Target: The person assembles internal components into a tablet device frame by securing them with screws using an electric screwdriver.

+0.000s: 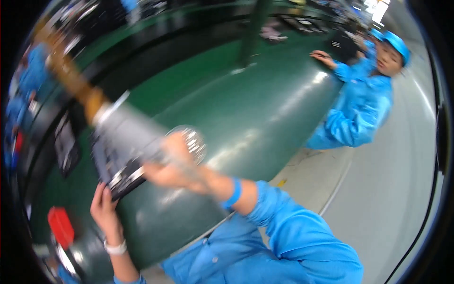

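Note:
A blurred grey barrel with an amber end slants across the left half of the view; it looks like an electric screwdriver (135, 130). Around its lower end my right hand (172, 165) is closed, smeared by motion, and a thin grey streak crosses the wrist below. Under the tool lies a dark, open-faced device housing (125, 182) with pale parts inside, largely covered by the tool. My left hand (106, 208) grips the near corner of this housing with its fingertips. Beside my right hand stands a round clear dish (193, 144) of small shiny pieces, too blurred to name.
The green work table (246, 128) runs away to the upper right, with a dark green post (253, 35) rising from it. A red container (61, 227) and a dark tray (67, 144) stand at the left. Another person in blue (357, 104) leans at the table's right edge.

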Action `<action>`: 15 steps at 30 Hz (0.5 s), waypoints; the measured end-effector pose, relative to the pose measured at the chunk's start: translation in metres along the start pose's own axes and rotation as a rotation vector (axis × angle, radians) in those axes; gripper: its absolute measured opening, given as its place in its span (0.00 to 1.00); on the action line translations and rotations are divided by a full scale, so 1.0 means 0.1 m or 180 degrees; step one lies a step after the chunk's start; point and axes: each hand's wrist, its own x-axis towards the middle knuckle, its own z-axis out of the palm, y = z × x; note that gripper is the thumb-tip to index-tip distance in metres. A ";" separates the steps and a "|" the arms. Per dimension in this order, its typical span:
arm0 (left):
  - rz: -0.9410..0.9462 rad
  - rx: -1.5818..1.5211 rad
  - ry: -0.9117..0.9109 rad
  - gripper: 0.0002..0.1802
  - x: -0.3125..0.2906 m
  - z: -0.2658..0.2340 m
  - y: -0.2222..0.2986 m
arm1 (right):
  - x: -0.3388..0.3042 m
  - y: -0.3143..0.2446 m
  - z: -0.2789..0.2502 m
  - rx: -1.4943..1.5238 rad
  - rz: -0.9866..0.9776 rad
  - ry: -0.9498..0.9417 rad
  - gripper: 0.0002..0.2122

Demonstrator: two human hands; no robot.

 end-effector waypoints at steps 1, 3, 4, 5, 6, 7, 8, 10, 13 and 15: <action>0.0573 0.0445 0.0046 0.19 -0.08 0.02 -0.03 | -0.07 0.01 0.12 0.0447 0.0472 0.0359 0.12; 0.1555 0.1519 0.0244 0.16 -0.23 0.04 -0.06 | -0.08 0.00 0.14 0.0077 0.0292 0.0483 0.10; 0.2059 0.2109 0.0328 0.15 -0.28 0.13 -0.03 | -0.13 0.01 0.14 0.0174 0.0378 0.0640 0.10; 0.2126 0.1992 0.0318 0.14 -0.34 0.08 0.02 | -0.11 -0.05 0.20 0.0365 0.0483 0.0528 0.10; 0.2216 0.1829 0.0316 0.12 -0.43 0.10 0.06 | -0.08 -0.14 0.18 0.0518 0.0554 0.0397 0.10; 0.2492 0.1877 0.0047 0.13 -0.42 0.10 0.05 | -0.13 -0.16 0.20 0.0550 0.0843 0.0316 0.12; 0.2756 0.1915 -0.0245 0.13 -0.42 0.11 0.08 | -0.14 -0.19 0.21 0.0563 0.1139 0.0233 0.13; 0.2991 0.1924 -0.0536 0.13 -0.41 0.19 0.16 | -0.13 -0.19 0.25 0.0590 0.1011 0.0146 0.13; 0.3206 0.1946 -0.0789 0.12 -0.33 0.35 0.27 | -0.14 -0.18 0.28 0.0585 0.0937 0.0197 0.13; 0.3108 0.2047 -0.1002 0.13 -0.26 0.43 0.24 | -0.15 -0.16 0.28 0.0582 0.0932 0.0189 0.13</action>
